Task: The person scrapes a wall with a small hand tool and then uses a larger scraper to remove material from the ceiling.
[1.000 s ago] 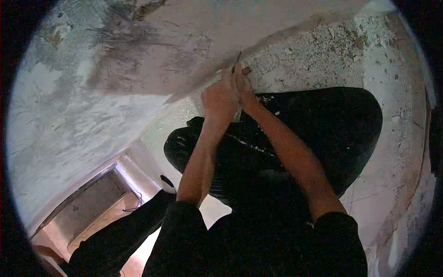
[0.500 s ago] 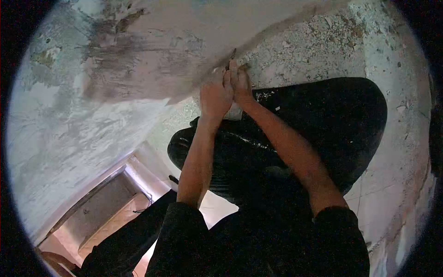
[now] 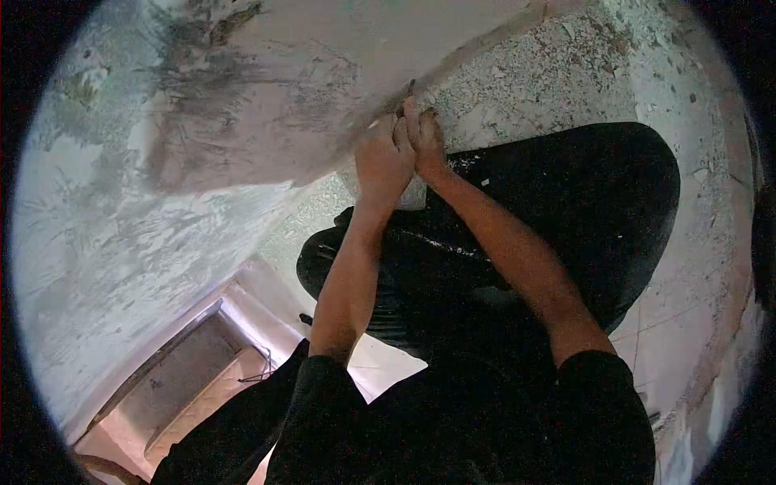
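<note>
Both hands are close together at the foot of a scuffed wall (image 3: 267, 89), where it meets the rubble-strewn floor (image 3: 517, 85). My left hand (image 3: 383, 168) is closed, its fingers pressed beside the right. What it grips is hidden. My right hand (image 3: 426, 145) is closed around a slim tool whose thin dark tip (image 3: 411, 86) sticks out past the fingers along the wall's base; the rest of the tool is covered. Below the wrists lies a greyish flat piece (image 3: 412, 197), partly hidden by my left hand.
My bent leg in black trousers (image 3: 582, 202) rests on the floor, dotted with pale chips. Crumbled plaster lies along the wall. At lower left are a recessed grey panel (image 3: 186, 368) and a thin dark wire (image 3: 263, 368).
The view has shifted slightly. Both hands stay together at the wall's base, with small shifts of the wrists and fingers.
</note>
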Demonstrator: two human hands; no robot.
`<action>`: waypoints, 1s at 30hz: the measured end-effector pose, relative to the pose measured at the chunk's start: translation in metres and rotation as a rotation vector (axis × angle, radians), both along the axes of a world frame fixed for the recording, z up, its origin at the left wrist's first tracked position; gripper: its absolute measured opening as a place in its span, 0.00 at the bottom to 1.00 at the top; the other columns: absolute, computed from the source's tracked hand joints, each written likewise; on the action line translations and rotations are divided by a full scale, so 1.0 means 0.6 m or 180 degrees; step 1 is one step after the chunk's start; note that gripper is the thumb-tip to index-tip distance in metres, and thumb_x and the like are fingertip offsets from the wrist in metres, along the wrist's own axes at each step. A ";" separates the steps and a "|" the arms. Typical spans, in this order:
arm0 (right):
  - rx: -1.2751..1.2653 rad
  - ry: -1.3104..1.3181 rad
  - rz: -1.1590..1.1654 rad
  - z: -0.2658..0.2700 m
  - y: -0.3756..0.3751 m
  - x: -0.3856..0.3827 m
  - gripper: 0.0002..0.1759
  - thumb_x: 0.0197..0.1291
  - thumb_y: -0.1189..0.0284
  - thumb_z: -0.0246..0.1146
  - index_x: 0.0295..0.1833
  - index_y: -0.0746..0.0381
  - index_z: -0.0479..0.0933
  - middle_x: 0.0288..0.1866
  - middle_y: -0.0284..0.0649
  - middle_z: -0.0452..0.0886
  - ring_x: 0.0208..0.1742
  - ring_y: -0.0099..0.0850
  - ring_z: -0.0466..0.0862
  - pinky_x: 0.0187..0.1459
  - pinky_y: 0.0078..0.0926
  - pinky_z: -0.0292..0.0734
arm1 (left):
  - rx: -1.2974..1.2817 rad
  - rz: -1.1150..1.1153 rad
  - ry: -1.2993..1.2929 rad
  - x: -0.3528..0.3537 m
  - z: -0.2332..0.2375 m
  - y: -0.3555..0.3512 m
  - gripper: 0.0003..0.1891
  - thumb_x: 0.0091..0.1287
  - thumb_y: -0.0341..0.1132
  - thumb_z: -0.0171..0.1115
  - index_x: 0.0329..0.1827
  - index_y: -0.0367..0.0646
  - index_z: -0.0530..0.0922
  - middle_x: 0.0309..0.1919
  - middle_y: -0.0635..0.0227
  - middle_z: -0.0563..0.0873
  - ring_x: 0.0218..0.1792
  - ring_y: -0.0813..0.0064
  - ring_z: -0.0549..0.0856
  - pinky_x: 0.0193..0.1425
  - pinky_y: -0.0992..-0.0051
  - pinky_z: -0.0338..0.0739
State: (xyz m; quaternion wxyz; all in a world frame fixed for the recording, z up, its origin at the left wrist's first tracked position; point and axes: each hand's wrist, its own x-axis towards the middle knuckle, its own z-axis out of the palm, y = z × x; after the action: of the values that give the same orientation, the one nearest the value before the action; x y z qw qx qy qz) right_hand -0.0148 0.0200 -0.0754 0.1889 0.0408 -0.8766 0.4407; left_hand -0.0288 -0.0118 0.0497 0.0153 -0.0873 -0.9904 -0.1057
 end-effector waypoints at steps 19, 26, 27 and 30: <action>0.0555 0.0981 -0.0161 -0.019 0.013 -0.018 0.30 0.58 0.69 0.52 0.65 0.66 0.57 0.47 0.56 0.71 0.39 0.50 0.73 0.44 0.43 0.70 | -0.0182 0.0392 -0.0348 0.001 0.008 0.023 0.15 0.64 0.40 0.47 0.32 0.36 0.76 0.26 0.45 0.80 0.32 0.45 0.79 0.36 0.54 0.72; -0.0667 -0.1549 0.0457 0.045 0.049 -0.017 0.29 0.57 0.70 0.52 0.64 0.69 0.58 0.58 0.60 0.66 0.56 0.53 0.67 0.49 0.42 0.68 | 0.0527 0.0036 -0.0223 -0.007 -0.025 -0.012 0.13 0.63 0.39 0.48 0.36 0.37 0.75 0.25 0.47 0.80 0.31 0.47 0.80 0.36 0.55 0.73; -0.0283 -0.0533 0.0176 -0.009 0.022 -0.019 0.29 0.57 0.70 0.53 0.64 0.68 0.58 0.57 0.60 0.67 0.56 0.53 0.68 0.47 0.41 0.69 | 0.0267 0.0019 -0.0247 -0.010 -0.017 -0.004 0.13 0.63 0.39 0.49 0.36 0.37 0.75 0.24 0.48 0.80 0.31 0.47 0.80 0.36 0.55 0.73; 0.0849 -0.0138 0.0246 0.002 0.020 -0.028 0.30 0.56 0.70 0.55 0.65 0.67 0.58 0.56 0.61 0.67 0.54 0.52 0.70 0.44 0.37 0.71 | -0.0610 0.0190 0.0024 0.006 0.004 0.031 0.12 0.62 0.38 0.51 0.34 0.36 0.75 0.23 0.48 0.79 0.30 0.47 0.79 0.34 0.55 0.72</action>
State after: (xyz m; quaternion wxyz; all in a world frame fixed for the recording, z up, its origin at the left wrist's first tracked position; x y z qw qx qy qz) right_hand -0.0314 0.0317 -0.0744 0.1457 0.0897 -0.9291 0.3279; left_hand -0.0250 0.0067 0.0523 0.0137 -0.0592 -0.9981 -0.0096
